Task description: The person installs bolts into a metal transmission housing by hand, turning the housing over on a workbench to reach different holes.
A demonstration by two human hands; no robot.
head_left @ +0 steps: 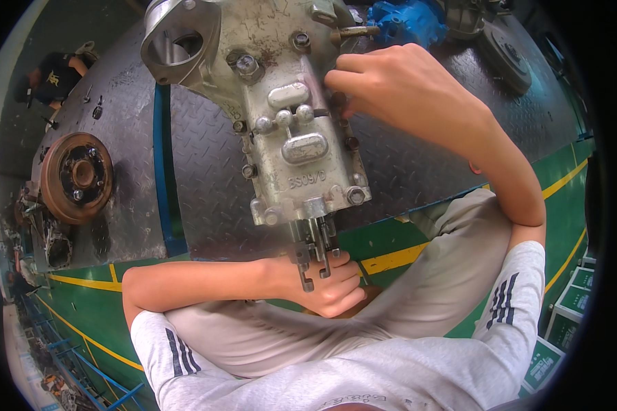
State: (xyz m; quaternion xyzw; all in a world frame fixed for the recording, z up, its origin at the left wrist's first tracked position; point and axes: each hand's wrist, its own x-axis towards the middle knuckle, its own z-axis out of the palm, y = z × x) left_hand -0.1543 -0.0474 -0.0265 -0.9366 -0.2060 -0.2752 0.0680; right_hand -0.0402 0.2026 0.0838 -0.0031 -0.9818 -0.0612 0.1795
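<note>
A metal gearbox housing (291,130) lies on the dark tread-plate bench, its narrow end toward me. Shift rails (314,246) with notched ends stick out of that end. My left hand (332,288) is closed just beneath and behind the rails, near their tips; whatever its fingers hold is hidden. My right hand (391,79) is at the housing's right side, fingers curled in against the edge beside the side bolts (352,143). Its fingertips are partly out of sight, and I cannot make out what they grip. A large hex bolt (247,65) sits on the housing's top.
A rusty brake drum (77,178) stands on the left part of the bench (134,226). Farther back are a blue casting (408,24) and a round metal disc (507,55). Another person (55,75) is at the far left. Green boxes (562,315) stand at the right.
</note>
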